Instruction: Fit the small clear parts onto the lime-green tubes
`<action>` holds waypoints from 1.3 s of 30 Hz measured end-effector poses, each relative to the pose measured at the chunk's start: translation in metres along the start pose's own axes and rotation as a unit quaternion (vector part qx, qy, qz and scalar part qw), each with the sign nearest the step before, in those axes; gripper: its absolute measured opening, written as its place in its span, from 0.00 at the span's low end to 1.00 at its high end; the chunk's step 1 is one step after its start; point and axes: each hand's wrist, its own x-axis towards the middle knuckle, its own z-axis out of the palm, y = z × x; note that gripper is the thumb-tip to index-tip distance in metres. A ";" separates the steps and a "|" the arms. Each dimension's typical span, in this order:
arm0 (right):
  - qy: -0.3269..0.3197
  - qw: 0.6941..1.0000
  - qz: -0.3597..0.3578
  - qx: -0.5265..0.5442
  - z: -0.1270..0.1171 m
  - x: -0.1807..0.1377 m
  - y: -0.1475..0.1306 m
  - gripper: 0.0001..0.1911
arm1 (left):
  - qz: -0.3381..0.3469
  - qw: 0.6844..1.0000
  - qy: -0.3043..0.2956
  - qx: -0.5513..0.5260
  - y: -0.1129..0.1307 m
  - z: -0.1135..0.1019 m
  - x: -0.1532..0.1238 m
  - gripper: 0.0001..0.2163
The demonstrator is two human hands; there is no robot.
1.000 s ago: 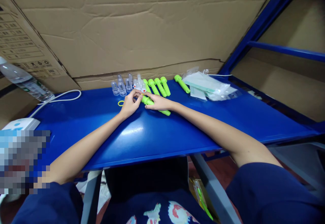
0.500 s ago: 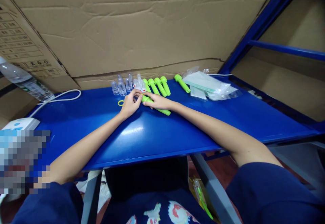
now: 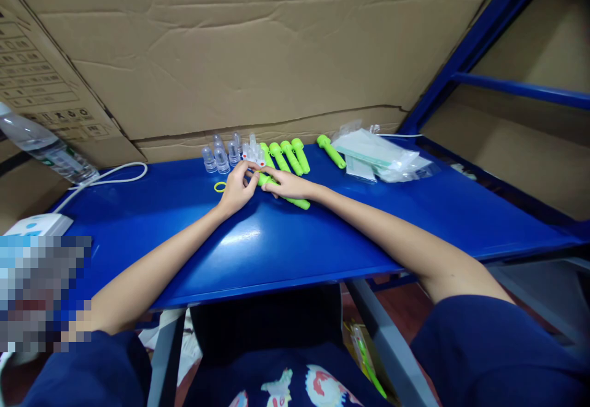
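My right hand (image 3: 291,184) is closed around a lime-green plastic tube (image 3: 299,203) that looks like a small flashlight body, slanting down to the right just above the blue table. At the tube's upper left end, my left hand (image 3: 239,184) has its thumb and fingers pinched together. What lies between those fingertips is hidden. Behind my hands stand several clear domed caps (image 3: 222,161) and some small white pieces with red dots (image 3: 252,149). Several more green tubes (image 3: 288,156) lie side by side there. A yellow ring (image 3: 220,187) rests left of my left hand.
One separate green tube (image 3: 330,152) lies beside clear plastic bags with white cards (image 3: 380,155) at the right. A water bottle (image 3: 46,146), a white cable (image 3: 124,170) and a power strip (image 3: 41,227) are at the left. Cardboard (image 3: 276,56) walls the table's back.
Both hands stay almost in the same place on the tube. The right hand's fingers have shifted very slightly to the right.
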 end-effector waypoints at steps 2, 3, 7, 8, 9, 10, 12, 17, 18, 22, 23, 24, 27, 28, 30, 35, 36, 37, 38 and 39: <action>-0.001 1.000 0.003 -0.004 0.000 0.000 0.000 0.32 | -0.008 1.000 0.003 -0.004 0.000 0.000 0.000 0.06; -0.002 1.000 0.003 -0.007 0.000 0.000 0.000 0.32 | -0.015 1.000 0.006 -0.008 -0.001 0.001 0.000 0.06; -0.001 1.000 -0.004 -0.012 0.000 0.000 0.000 0.30 | -0.044 0.998 0.010 -0.041 -0.005 0.003 0.001 0.06; -0.002 1.000 -0.006 -0.012 0.000 0.000 0.001 0.29 | -0.049 0.998 0.009 -0.049 -0.007 0.004 0.001 0.06; -0.001 1.000 -0.008 -0.012 0.000 0.000 0.002 0.28 | -0.052 0.997 0.007 -0.055 -0.008 0.005 0.001 0.06; -0.001 1.000 -0.010 -0.013 0.001 0.001 0.002 0.27 | -0.054 0.997 0.005 -0.059 -0.008 0.005 0.001 0.06; -0.001 1.000 -0.015 -0.012 0.001 0.001 0.003 0.25 | -0.055 0.997 -0.004 -0.062 -0.008 0.005 0.001 0.06; -0.001 1.000 -0.014 -0.004 0.001 0.001 0.001 0.25 | -0.050 0.997 -0.009 -0.060 -0.006 0.004 0.001 0.07; -0.002 1.000 -0.012 -0.002 0.001 0.000 0.001 0.25 | -0.050 0.997 -0.006 -0.060 -0.006 0.003 0.001 0.07; -0.008 1.000 -0.003 -0.004 0.000 0.000 -0.001 0.27 | -0.055 0.996 0.008 -0.064 -0.006 0.003 0.001 0.06; -0.008 1.000 0.000 -0.005 0.000 0.000 -0.001 0.27 | -0.057 0.996 0.010 -0.065 -0.007 0.003 0.001 0.06; -0.007 1.000 0.001 -0.005 0.000 0.000 -0.001 0.27 | -0.059 0.996 0.011 -0.066 -0.007 0.003 0.001 0.06; -0.007 1.000 0.000 -0.007 0.001 0.001 -0.001 0.27 | -0.059 0.996 0.013 -0.067 -0.008 0.004 0.001 0.05; -0.007 1.000 0.000 -0.011 0.001 0.001 -0.001 0.28 | -0.060 0.996 0.015 -0.067 -0.008 0.004 0.001 0.05; -0.007 1.000 0.001 -0.019 0.001 0.001 -0.001 0.29 | -0.062 0.996 0.017 -0.068 -0.008 0.004 0.001 0.04; -0.008 1.000 0.010 -0.022 0.001 0.001 -0.001 0.28 | -0.070 0.996 0.015 -0.057 -0.006 0.003 0.001 0.04; -0.006 1.000 0.009 -0.022 0.001 0.001 -0.001 0.28 | -0.070 0.996 0.014 -0.055 -0.006 0.003 0.001 0.04; -0.003 1.000 0.007 -0.021 0.001 0.002 -0.001 0.28 | -0.071 0.996 0.014 -0.053 -0.006 0.002 0.001 0.04; -0.001 1.000 0.004 -0.019 0.002 0.002 0.000 0.27 | -0.071 0.996 0.014 -0.052 -0.006 0.003 0.001 0.04; 0.000 1.000 0.002 -0.017 0.002 0.002 0.000 0.27 | -0.071 0.996 0.014 -0.052 -0.006 0.003 0.001 0.05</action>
